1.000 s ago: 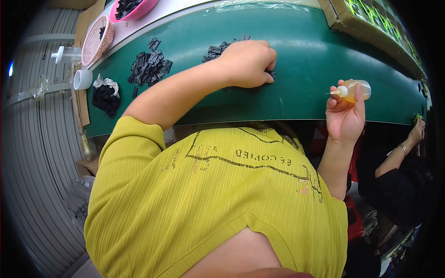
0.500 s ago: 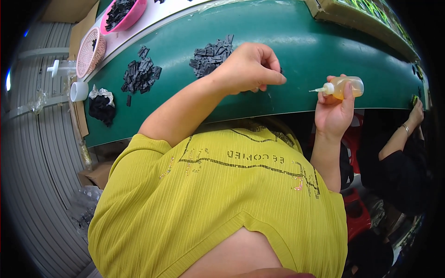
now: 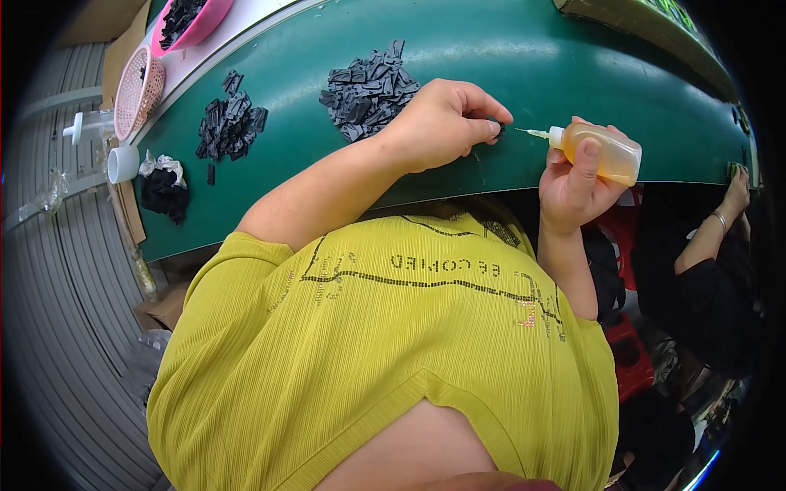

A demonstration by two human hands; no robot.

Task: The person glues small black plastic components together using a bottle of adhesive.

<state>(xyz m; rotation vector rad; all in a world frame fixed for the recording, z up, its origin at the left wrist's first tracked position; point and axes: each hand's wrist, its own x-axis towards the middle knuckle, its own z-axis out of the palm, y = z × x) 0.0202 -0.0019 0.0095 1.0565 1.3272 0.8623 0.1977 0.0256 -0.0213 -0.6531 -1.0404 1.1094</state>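
Note:
My left hand (image 3: 450, 123) is over the green table, thumb and forefinger pinching a small black piece (image 3: 499, 129). Most of that piece is hidden behind the fingertips. In my right hand (image 3: 577, 184) lies a squeeze bottle (image 3: 606, 153) of amber liquid, tipped on its side. Its thin needle tip (image 3: 528, 132) points left, a short gap away from the black piece. Beside my left wrist, a large pile of flat black pieces (image 3: 368, 92) is spread on the table. A smaller pile of similar pieces (image 3: 229, 124) sits farther left.
Along the left stand a pink bowl of black pieces (image 3: 201, 29), a pale pink basket (image 3: 137, 94), a white cup (image 3: 123, 164) and a black-and-white cloth bundle (image 3: 164, 192). A box (image 3: 655, 33) borders the far right. Another person's hand (image 3: 737, 194) rests at the table's right end.
My right hand has brought the bottle left and up, so its tip is now close to the pinched piece. My left hand has shifted slightly right. The view has moved a little.

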